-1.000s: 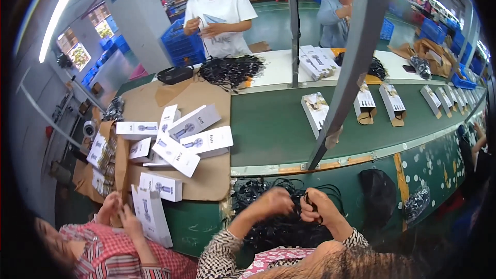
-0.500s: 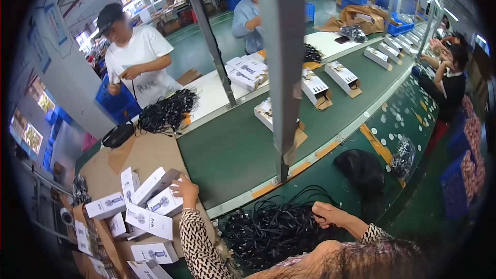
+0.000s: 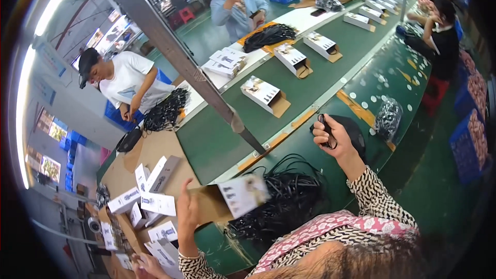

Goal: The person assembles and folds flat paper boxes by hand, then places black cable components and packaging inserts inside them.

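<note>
Holding an open white carton [image 3: 232, 199] by its brown flap end, the left hand [image 3: 187, 212] sits at about 7 o'clock, fingers curled around the cardboard and thumb up; the carton lies sideways, its printed end pointing toward the centre and blurred. Just beyond it, near 6 o'clock, a heap of black cables [image 3: 289, 201] rests on the green bench [image 3: 372, 93]. The right hand [image 3: 330, 134], raised at about 3 o'clock from the heap, is closed in a loose pinch on a small coiled black cable [image 3: 325, 132], well apart from the carton. Beside that hand lies a black pouch [image 3: 356, 132], and farther toward 3 o'clock a clear bag of dark parts [image 3: 387, 119].

At 9 o'clock a sheet of brown cardboard [image 3: 155, 147] carries several closed white boxes [image 3: 155, 186]. Another person's hand [image 3: 147, 266] shows at the lower edge among more boxes.

Across the middle runs a green conveyor belt [image 3: 217, 139], crossed by a slanted grey metal post [image 3: 175, 57], with 4 open cartons [image 3: 263, 93] riding it toward 1 o'clock. On the far side, a person in a white shirt [image 3: 129, 80] bends over another cable pile, and a person in a blue top [image 3: 235, 8] stands at 12 o'clock.
</note>
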`<control>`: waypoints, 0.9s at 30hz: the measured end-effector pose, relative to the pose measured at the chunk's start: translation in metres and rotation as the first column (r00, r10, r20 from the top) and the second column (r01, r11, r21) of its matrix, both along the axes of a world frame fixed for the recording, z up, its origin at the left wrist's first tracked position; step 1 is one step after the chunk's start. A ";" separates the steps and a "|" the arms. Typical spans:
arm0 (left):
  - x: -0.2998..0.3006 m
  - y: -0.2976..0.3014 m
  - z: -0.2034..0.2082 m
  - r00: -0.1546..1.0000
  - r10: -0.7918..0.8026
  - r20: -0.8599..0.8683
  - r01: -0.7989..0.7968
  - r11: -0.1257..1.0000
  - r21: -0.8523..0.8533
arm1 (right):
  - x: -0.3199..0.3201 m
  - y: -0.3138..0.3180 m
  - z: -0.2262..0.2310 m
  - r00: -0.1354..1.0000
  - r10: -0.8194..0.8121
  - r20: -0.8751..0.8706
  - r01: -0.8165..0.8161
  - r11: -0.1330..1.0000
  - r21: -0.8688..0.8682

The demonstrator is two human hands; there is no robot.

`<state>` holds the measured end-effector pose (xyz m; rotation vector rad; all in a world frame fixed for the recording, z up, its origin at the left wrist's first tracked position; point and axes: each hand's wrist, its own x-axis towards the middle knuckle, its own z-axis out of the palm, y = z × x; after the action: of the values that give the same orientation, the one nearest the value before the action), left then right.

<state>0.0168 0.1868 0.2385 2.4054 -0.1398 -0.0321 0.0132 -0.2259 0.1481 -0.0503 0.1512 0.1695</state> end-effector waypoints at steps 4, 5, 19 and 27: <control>-0.018 -0.049 -0.025 0.982 -0.163 -0.097 0.143 0.972 -0.186 | -0.002 0.010 0.029 0.995 0.095 0.011 -0.090 0.969 -0.232; -0.016 -0.066 -0.032 0.970 -0.211 -0.123 0.163 0.935 -0.315 | -0.004 0.011 0.040 0.992 0.129 0.015 -0.122 0.965 -0.232; -0.032 -0.213 -0.059 0.785 -0.488 -0.380 -0.189 0.395 -0.899 | -0.029 0.027 0.061 0.642 0.755 -0.133 0.701 -0.649 -0.297; 0.000 -0.223 -0.069 0.827 -0.427 -0.367 -0.244 0.315 -0.917 | -0.008 -0.010 0.081 0.601 0.579 0.551 0.796 -0.488 -0.357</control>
<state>0.0165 -0.0366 0.1690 1.0433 -0.0026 -0.5691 0.0053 -0.2355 0.2293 -2.2731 -0.8048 -0.6017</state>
